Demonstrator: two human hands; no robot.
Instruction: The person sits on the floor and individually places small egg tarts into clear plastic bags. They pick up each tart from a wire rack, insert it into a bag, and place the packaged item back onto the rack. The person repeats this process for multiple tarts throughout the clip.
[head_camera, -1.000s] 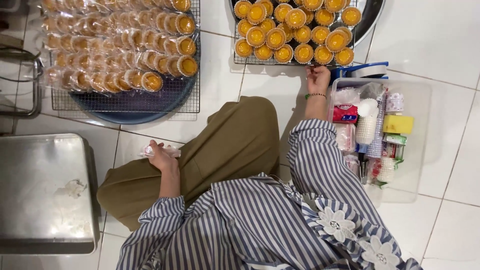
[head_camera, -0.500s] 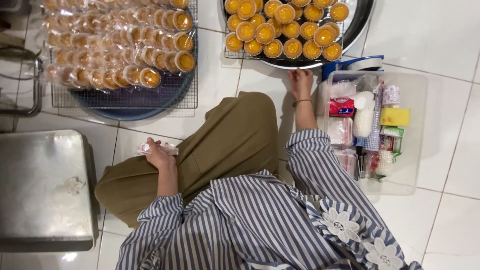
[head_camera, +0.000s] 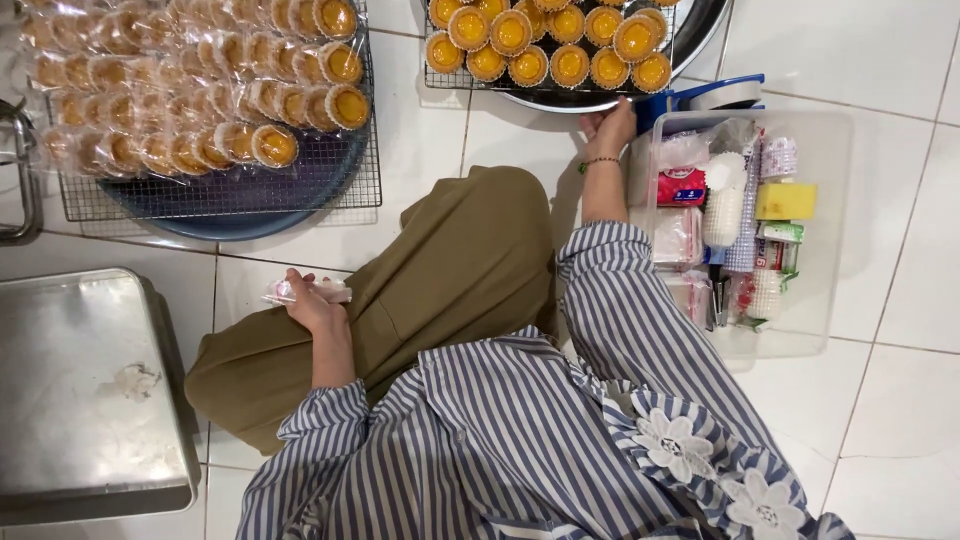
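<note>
A steel tray (head_camera: 85, 390) at near left is cut off by the frame edge. The far round tray of tarts (head_camera: 560, 45) is cropped at the top. A small clear wrapped packet (head_camera: 305, 290), contents unclear, is clasped by the left hand (head_camera: 312, 308). The right hand (head_camera: 610, 128) is laid at the far tray's rim; its fingers are hidden, so its grip cannot be told.

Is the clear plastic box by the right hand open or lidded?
Open. The clear box has no lid on it; the sponge, cup stack and packets inside show directly from above.
</note>
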